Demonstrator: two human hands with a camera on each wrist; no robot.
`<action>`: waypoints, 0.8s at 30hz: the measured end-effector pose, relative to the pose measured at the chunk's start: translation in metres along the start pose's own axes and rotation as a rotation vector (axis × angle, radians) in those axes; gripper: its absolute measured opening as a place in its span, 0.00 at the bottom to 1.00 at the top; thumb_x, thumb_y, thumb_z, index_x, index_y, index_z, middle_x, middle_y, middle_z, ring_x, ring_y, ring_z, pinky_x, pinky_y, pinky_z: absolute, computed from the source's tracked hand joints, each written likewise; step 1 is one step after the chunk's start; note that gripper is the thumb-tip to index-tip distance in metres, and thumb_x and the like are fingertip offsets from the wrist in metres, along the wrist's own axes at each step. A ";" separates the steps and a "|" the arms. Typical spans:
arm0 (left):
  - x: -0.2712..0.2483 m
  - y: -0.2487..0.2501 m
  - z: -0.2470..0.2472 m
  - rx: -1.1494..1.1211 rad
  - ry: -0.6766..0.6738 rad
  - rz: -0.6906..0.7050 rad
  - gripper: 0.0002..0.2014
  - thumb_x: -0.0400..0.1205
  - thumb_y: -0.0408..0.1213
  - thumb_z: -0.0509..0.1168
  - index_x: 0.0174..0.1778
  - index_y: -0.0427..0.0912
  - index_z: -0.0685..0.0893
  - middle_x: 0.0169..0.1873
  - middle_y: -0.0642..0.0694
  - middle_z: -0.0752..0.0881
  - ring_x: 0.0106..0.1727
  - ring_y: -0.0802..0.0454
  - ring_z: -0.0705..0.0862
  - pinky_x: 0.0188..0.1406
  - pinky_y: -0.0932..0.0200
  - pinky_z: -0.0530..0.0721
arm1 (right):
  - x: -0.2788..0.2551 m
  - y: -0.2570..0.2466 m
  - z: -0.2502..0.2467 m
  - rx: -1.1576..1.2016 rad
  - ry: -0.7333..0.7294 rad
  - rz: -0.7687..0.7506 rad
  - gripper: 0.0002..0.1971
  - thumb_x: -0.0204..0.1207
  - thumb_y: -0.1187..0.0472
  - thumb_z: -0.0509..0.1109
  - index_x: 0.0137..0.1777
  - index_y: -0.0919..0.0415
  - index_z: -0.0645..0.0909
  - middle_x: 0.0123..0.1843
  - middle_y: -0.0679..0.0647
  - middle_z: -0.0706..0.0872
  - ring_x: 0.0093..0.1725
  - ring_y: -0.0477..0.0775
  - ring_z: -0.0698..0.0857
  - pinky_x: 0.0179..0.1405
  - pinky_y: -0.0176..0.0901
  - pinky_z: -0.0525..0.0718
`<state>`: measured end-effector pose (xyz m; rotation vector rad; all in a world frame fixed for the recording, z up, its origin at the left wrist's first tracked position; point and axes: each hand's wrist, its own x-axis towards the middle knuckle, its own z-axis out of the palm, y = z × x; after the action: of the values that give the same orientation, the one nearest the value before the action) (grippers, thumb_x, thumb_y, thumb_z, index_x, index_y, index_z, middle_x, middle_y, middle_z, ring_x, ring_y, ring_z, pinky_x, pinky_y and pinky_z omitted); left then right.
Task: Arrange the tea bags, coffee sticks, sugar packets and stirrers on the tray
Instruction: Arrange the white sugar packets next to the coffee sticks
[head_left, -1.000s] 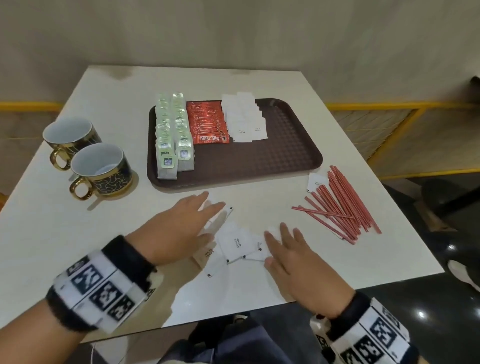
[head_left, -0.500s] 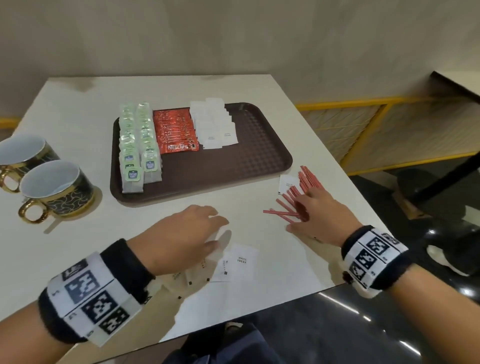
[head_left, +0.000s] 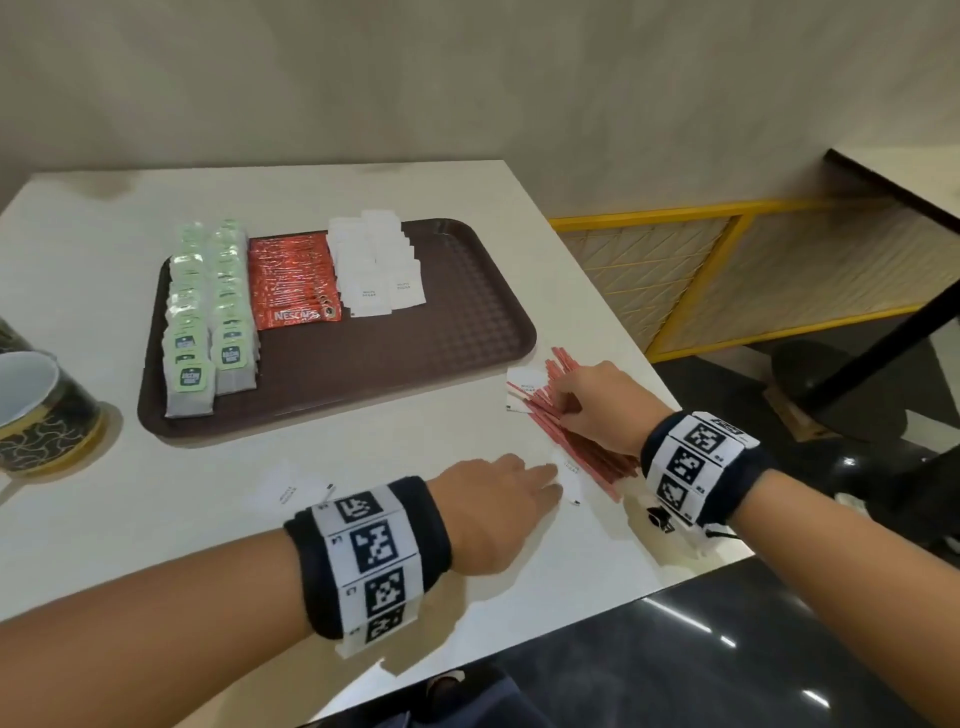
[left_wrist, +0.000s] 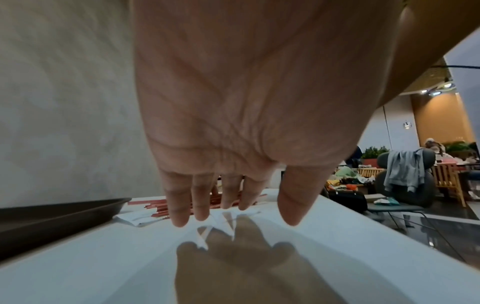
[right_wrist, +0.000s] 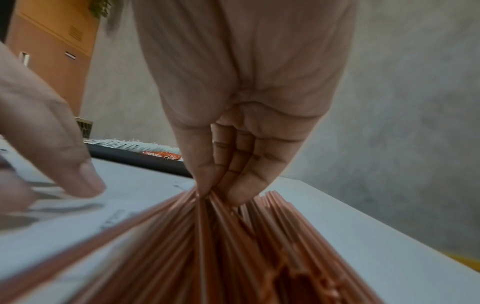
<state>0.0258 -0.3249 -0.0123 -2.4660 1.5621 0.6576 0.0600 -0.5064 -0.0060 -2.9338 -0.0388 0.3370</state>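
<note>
My right hand (head_left: 597, 402) lies over the loose heap of red stirrers (head_left: 566, 421) on the table (head_left: 415, 457) just off the tray's right edge, fingers curled down and gathering them, thumb held apart from them; I judge this rakes the fanned sticks into one bundle I can lift together; my left hand (head_left: 498, 512) is released, fingers straight and fingertips (left_wrist: 179, 218) resting on a white sugar packet (head_left: 569, 475) beside the stirrers, probably to pin it while I sort; the tray (head_left: 457, 332) already carries tea bags (head_left: 208, 322), coffee sticks (head_left: 293, 283) and sugar packets (head_left: 376, 265) in rows, its right half bare for the stirrers; another packet (head_left: 522, 387) lies under the stirrer heap and may get dragged along; one more (head_left: 288, 486) sits near my left wrist; a patterned mug (head_left: 36, 415) stands well apart at far left.
</note>
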 end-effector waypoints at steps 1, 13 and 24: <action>0.004 0.002 0.000 0.024 -0.017 0.007 0.30 0.89 0.36 0.53 0.86 0.43 0.51 0.86 0.48 0.48 0.82 0.42 0.57 0.76 0.45 0.69 | 0.000 0.004 0.000 0.017 0.009 -0.007 0.04 0.76 0.66 0.69 0.43 0.59 0.86 0.42 0.55 0.87 0.45 0.57 0.85 0.48 0.49 0.84; 0.002 -0.035 -0.023 0.029 0.189 -0.121 0.24 0.81 0.27 0.54 0.75 0.40 0.70 0.69 0.45 0.72 0.66 0.44 0.74 0.63 0.46 0.80 | 0.005 0.003 -0.002 -0.042 -0.003 -0.131 0.11 0.80 0.51 0.67 0.51 0.58 0.83 0.52 0.53 0.80 0.49 0.54 0.81 0.51 0.47 0.82; 0.022 -0.065 -0.003 -0.071 0.070 -0.241 0.34 0.82 0.24 0.53 0.86 0.39 0.51 0.84 0.44 0.55 0.83 0.45 0.59 0.77 0.47 0.70 | -0.011 0.005 0.011 0.008 0.002 -0.088 0.07 0.82 0.56 0.67 0.57 0.55 0.79 0.53 0.52 0.81 0.51 0.53 0.81 0.52 0.41 0.79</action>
<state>0.0923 -0.3157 -0.0259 -2.6986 1.2530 0.6019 0.0470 -0.5098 -0.0151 -2.9134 -0.1654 0.3197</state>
